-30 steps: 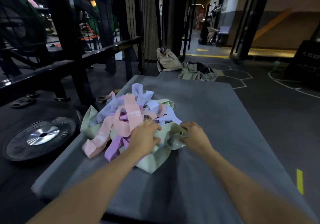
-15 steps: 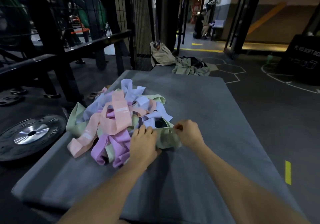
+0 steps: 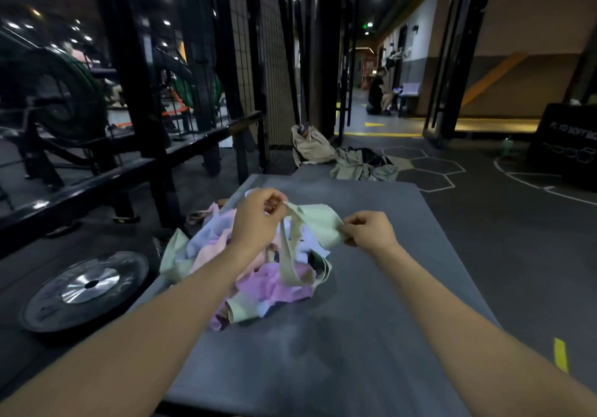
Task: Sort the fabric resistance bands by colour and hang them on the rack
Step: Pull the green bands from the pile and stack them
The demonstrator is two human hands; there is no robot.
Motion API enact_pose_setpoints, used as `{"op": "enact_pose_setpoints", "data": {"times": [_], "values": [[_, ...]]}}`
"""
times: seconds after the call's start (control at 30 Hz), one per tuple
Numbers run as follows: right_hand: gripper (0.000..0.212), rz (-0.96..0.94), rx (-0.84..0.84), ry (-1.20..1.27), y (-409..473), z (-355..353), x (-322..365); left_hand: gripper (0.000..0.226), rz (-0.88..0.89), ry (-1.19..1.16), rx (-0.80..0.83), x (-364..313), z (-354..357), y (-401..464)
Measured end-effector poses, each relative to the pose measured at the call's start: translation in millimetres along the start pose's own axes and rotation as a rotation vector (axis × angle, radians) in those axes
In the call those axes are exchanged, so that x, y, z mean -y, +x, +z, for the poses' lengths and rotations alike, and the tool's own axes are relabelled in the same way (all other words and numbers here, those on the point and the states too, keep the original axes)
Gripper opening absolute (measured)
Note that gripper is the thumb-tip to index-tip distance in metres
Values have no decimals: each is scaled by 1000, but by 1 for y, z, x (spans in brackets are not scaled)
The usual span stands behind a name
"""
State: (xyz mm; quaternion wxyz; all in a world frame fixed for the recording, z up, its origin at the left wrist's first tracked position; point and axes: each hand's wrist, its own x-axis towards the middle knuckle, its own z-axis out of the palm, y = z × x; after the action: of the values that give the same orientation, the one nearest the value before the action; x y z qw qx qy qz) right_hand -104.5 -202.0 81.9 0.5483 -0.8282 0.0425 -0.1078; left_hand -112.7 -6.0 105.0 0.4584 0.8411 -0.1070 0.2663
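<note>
A tangled pile of fabric bands point(image 3: 258, 284) in pink, lilac, peach and pale green lies on the left part of a grey mat point(image 3: 371, 303). Above it hangs a pale green band point(image 3: 318, 222), stretched between my hands. My left hand point(image 3: 260, 219) pinches its left end with curled fingers. My right hand point(image 3: 368, 231) grips its right end. A loop of the green band trails down onto the pile. The black rack frame point(image 3: 135, 100) stands to the left, beyond the pile.
A weight plate point(image 3: 87, 287) lies on the floor left of the mat. Bags and clothing point(image 3: 352, 158) sit just past the mat's far edge. A person crouches far down the corridor point(image 3: 376, 93). A black box point(image 3: 565, 145) stands at the right.
Both hands rose from the pile, lifting the pale green band clear and spreading it between them. The camera tilted up.
</note>
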Motion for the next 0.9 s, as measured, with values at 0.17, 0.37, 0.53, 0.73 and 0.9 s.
{"op": "enact_pose_setpoints", "data": {"times": [0.17, 0.37, 0.53, 0.73, 0.9], "values": [[21, -31, 68, 51, -10, -14, 42, 11, 22, -167, -38, -41, -20, 19], [13, -297, 79, -60, -31, -34, 77, 11, -77, -416, 19, -75, -22, 20], [20, -292, 252, 273, -43, -29, 79, 18, -191, -668, 104, -91, -17, 9], [19, -248, 220, 306, -47, -33, 73, 22, -240, -722, 359, -87, -23, -3], [26, -241, 236, 106, -46, -43, 65, 14, -218, -598, 457, -87, -13, -7]]}}
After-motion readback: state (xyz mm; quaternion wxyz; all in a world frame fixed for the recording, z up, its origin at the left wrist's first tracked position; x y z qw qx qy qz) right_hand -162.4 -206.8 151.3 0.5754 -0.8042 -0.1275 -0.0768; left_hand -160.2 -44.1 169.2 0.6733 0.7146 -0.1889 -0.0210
